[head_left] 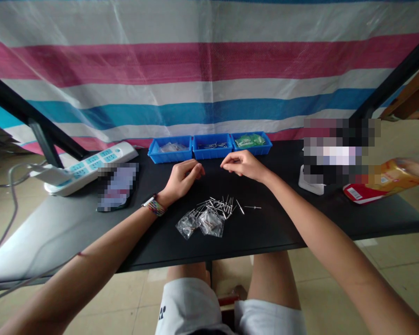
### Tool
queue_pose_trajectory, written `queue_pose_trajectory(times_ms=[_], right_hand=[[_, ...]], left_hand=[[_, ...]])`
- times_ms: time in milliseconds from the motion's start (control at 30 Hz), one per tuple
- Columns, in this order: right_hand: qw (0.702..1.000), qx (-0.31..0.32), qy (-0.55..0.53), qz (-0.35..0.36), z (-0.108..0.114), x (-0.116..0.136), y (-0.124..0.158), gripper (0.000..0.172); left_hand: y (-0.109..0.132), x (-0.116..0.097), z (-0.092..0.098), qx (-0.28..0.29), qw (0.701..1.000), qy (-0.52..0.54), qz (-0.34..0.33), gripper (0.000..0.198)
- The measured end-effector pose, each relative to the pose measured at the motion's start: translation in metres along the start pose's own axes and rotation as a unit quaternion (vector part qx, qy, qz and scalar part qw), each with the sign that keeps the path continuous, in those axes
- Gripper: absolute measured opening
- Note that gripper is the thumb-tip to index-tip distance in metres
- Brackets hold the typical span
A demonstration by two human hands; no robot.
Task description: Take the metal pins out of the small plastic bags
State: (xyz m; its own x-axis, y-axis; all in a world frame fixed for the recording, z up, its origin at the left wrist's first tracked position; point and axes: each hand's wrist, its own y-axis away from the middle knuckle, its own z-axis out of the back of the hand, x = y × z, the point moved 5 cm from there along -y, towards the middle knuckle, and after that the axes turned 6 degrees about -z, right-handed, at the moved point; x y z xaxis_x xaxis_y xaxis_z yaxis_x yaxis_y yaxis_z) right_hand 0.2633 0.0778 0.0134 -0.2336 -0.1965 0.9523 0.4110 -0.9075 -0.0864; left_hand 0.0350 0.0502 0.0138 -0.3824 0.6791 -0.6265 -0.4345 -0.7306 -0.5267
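My left hand (185, 177) rests over the black table in front of the left blue bin, its fingers curled under and the thumb lying along them. Whatever may be inside that curl is hidden. Facing it, my right hand (245, 165) hovers before the right bin, fingers loosely bent with nothing visible in them. Nearer to me lies a loose pile of silver blind rivets (226, 204), one rivet (253, 207) apart on the right. Two clear plastic bags of small parts, a left bag (187, 224) and a right bag (211, 222), touch the pile's front.
Three blue bins stand in a row: a left bin (153, 156) with clear bags, a middle bin (212, 154) with rivets, a right bin (254, 150) with a green bag. A power strip (91, 167) and phone (118, 187) lie left; a snack package (384, 182) lies right.
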Motion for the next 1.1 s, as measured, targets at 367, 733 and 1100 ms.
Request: queue_pose_trajectory(times_ms=[367, 733, 1100], right_hand=[[0.965, 0.188, 0.180, 0.027, -0.048, 0.024, 0.031, 0.011], [0.962, 0.092, 0.254, 0.046, -0.063, 0.018, 0.029, 0.015], [0.999, -0.001, 0.044, 0.017, -0.043, 0.010, 0.016, 0.006]], left_hand=[[0.001, 0.001, -0.001, 0.010, 1.000, -0.008, -0.004, 0.055], [0.000, 0.003, -0.001, 0.016, 1.000, -0.020, -0.007, 0.056], [-0.002, 0.001, -0.001, 0.025, 1.000, 0.000, -0.006, 0.052]])
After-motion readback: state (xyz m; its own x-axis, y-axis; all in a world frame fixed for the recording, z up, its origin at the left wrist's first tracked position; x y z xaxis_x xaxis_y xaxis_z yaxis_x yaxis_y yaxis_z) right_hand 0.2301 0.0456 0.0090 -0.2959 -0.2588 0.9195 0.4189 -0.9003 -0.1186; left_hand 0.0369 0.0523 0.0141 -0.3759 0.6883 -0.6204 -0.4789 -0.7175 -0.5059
